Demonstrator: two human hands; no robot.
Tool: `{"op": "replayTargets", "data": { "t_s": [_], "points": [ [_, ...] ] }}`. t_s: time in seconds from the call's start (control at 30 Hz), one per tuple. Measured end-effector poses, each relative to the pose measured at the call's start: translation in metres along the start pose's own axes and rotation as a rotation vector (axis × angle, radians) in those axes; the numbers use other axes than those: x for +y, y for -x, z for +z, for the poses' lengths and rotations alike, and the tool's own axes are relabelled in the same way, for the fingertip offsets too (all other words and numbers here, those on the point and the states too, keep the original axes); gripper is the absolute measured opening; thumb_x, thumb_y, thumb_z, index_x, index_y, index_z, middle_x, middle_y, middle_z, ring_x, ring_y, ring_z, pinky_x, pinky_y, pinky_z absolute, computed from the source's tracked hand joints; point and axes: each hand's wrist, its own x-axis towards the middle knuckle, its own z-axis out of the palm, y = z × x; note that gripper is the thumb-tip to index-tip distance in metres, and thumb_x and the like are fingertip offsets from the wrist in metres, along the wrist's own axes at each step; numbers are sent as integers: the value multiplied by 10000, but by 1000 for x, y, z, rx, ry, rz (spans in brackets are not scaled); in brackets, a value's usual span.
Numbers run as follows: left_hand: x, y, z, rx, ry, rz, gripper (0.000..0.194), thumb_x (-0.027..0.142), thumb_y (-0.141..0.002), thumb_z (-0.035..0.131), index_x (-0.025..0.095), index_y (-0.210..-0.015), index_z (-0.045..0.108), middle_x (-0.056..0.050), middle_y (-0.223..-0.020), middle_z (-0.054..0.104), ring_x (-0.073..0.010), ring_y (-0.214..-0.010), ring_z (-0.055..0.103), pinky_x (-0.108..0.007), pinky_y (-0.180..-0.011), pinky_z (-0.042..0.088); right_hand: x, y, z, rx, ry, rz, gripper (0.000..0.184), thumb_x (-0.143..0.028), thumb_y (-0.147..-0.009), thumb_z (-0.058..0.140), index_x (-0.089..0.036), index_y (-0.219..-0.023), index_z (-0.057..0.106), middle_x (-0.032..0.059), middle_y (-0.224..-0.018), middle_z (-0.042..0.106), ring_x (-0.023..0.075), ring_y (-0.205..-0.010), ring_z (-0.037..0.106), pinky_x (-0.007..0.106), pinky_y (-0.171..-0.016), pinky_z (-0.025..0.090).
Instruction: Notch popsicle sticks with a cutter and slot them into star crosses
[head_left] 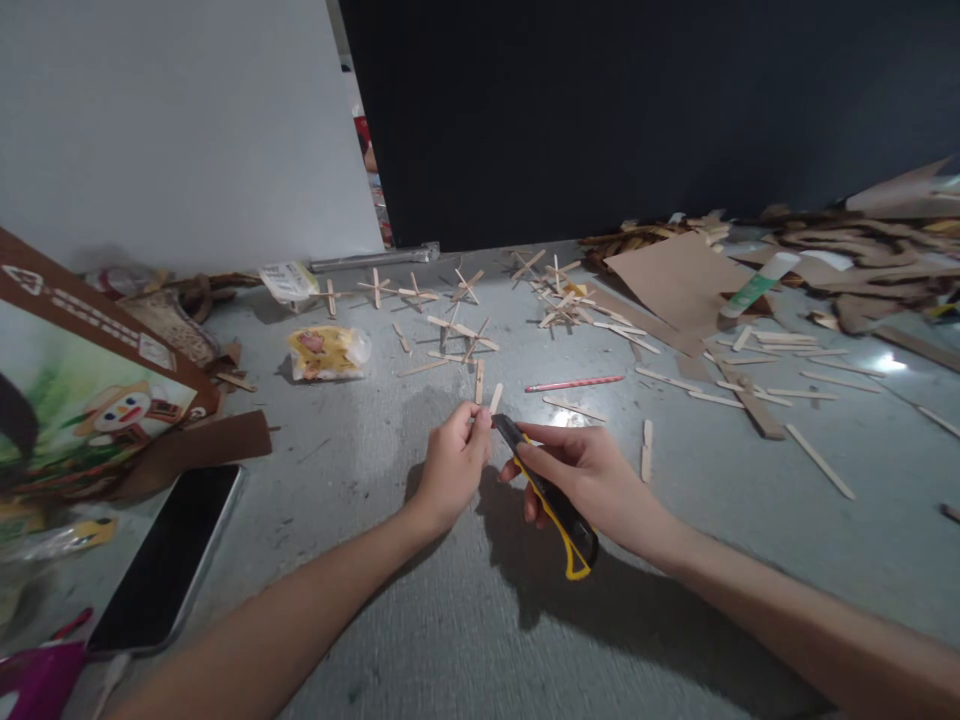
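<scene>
Pinched in my left hand (454,455) is a short wooden craft stick (496,398), its pale end poking up past the fingertips. My right hand (589,475) grips a black and yellow utility knife (551,500), tilted with its tip up at the left fingertips. Whether the blade touches the stick is hidden by the fingers. Just beyond the hands lie a notched craft stick (479,381), a red pencil (574,383) and another loose stick (574,409). To the right of my right hand is a further notched stick (646,450).
Crossed stick pieces (376,288) stand in a row at the back. A yellow wrapped packet (328,354) is at left, near a phone (169,555) and a printed bag (97,390). Cardboard (675,285), a glue stick (761,285) and several loose sticks lie at right.
</scene>
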Motion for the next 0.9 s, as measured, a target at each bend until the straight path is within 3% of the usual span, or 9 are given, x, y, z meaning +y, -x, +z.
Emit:
{"op": "replayTargets", "data": {
  "t_s": [0.67, 0.9],
  "points": [
    [9, -3, 0, -26, 254, -18, 458, 629, -939, 620, 217, -774, 507, 95, -516, 365, -87, -458, 312, -231, -465, 253, 15, -3, -1, -14, -53, -50, 534, -589, -892, 751, -229, -1285, 770, 76, -971, 791, 116, -569, 673, 254, -514, 572],
    [10, -3, 0, -31, 283, -30, 463, 637, -934, 621, 218, -776, 502, 97, -519, 355, -85, -457, 306, -230, -458, 249, 19, -5, -6, -31, -22, -15, 519, -591, -941, 698, -195, -1266, 780, 32, -663, 715, 141, -541, 643, 254, -513, 533]
  ]
}}
